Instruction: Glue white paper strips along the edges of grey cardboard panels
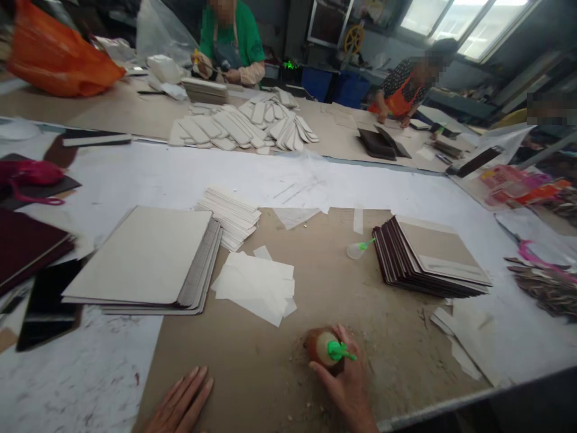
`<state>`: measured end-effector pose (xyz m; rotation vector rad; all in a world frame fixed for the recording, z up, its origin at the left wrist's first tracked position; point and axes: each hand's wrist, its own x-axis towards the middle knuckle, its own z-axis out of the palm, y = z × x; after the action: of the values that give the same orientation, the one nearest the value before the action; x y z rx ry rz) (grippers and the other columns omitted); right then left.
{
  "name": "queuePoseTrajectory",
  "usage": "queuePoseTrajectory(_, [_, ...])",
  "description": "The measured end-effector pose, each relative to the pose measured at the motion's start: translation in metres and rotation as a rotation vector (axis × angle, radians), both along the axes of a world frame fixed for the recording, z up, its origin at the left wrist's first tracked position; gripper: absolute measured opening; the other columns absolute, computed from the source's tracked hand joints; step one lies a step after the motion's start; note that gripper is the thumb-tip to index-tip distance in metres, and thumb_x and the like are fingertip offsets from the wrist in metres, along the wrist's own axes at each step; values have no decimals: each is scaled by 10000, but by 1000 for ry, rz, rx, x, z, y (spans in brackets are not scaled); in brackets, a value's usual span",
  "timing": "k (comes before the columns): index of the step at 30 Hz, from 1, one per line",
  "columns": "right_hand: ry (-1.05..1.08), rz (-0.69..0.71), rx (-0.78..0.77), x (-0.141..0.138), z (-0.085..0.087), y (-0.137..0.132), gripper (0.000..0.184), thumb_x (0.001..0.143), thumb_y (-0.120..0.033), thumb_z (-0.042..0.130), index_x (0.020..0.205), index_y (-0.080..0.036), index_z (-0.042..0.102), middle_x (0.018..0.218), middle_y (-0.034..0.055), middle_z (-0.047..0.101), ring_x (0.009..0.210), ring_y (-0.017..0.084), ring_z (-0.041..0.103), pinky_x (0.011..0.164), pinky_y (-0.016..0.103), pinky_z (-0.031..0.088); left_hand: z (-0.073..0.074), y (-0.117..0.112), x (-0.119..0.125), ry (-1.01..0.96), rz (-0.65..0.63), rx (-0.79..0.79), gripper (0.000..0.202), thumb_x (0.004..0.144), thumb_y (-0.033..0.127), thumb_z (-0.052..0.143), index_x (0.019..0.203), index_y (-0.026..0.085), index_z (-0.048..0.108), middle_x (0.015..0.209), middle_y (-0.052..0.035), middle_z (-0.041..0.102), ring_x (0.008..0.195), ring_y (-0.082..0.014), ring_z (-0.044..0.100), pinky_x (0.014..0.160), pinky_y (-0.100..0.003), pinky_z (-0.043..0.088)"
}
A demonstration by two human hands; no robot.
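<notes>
My right hand (345, 382) is wrapped round a squeeze bottle (323, 347) with a green nozzle, low on the brown board (252, 373). The bottle looks upright, its lower part reddish brown. My left hand (183, 400) lies flat on the board at the lower left, fingers stretched out and holding nothing. Ahead of both hands are loose white sheets (255, 282). A tall stack of cream panels (144, 255) stands at the left, and dark-edged panels (442, 249) are stacked at the right.
A small clear bottle (355, 251) with a green tip is beside the right stack. Narrow white strips (229, 216) lie behind the sheets. Two people work across the table near a heap of pale oblong pieces (243, 123). An orange bag (63, 57) is at the far left.
</notes>
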<state>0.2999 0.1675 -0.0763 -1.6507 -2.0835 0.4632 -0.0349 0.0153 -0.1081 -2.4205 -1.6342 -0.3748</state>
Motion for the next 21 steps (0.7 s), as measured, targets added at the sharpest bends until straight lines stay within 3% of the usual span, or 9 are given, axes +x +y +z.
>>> queuePoseTrajectory(6, [-82, -102, 284, -9, -37, -1, 682, 703, -621, 548, 1164, -122, 482, 1012, 152, 604, 899, 322, 572, 804, 468, 415, 19, 4, 10, 35, 63, 47, 601, 801, 270, 391, 1382, 195, 258, 1193, -49, 593, 1106, -171, 534, 921, -251, 432])
queuePoseTrajectory(10, [-210, -120, 371, 0, -53, 8, 702, 668, -683, 523, 1083, -117, 526, 835, 134, 621, 731, 318, 596, 688, 442, 452, 24, 4, 15, 49, 94, -24, 588, 830, 346, 426, 1376, 191, 274, 1237, -70, 557, 1178, -187, 472, 972, -276, 398])
queuePoseTrajectory(16, [-250, -221, 222, -5, -50, 19, 679, 637, -735, 456, 953, -138, 527, 779, 126, 618, 757, 323, 592, 705, 437, 447, 18, 1, 15, 96, 88, 31, 554, 810, 335, 480, 1317, 137, 376, 1287, -110, 504, 1222, -215, 422, 969, -314, 416])
queuePoseTrajectory(21, [-251, -232, 224, -13, -42, 21, 707, 654, -714, 415, 1007, -108, 505, 835, 148, 621, 813, 326, 592, 763, 437, 433, 12, 2, 15, 38, 68, 79, 565, 804, 381, 499, 1299, 128, 397, 1299, -127, 489, 1222, -233, 421, 949, -337, 444])
